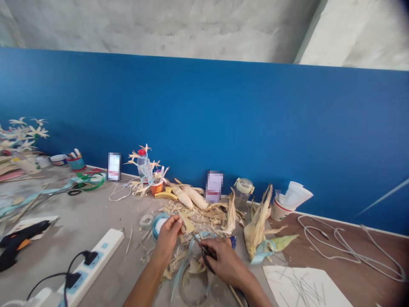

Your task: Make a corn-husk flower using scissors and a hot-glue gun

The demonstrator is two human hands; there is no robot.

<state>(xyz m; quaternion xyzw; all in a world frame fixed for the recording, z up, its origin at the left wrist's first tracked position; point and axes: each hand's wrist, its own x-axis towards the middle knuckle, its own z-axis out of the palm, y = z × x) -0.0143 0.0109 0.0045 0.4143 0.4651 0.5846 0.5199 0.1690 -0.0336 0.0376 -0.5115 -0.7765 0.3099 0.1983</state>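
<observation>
- The step in hand looks like trimming: the left hand (169,233) pinches a strip of dried corn husk (187,223) between thumb and fingers, held up over the littered middle of the table (111,217)
- The right hand (225,259) is closed round the black-handled scissors (209,260), their blades angled up and leftward to the lower end of that strip; whether the blades already bite, or how wide they stand, I cannot tell
- Husk shavings (172,207) lie beyond the hands, and more scraps lie beneath, which suggests cutting is well under way and that this strip is one of several
- The next move seems to call for a steady left pinch, the strip kept taut and flat, and the blades lined up with the wanted edge before the scissors close
- The left fingertips sit near the cutting line, so they would do best held back from the blades
- A ring of pale blue ribbon (156,227) stands just beside the left hand, while a loose husk bundle (255,230) waits to the right, its base by another length of ribbon, both apart from the cut
</observation>
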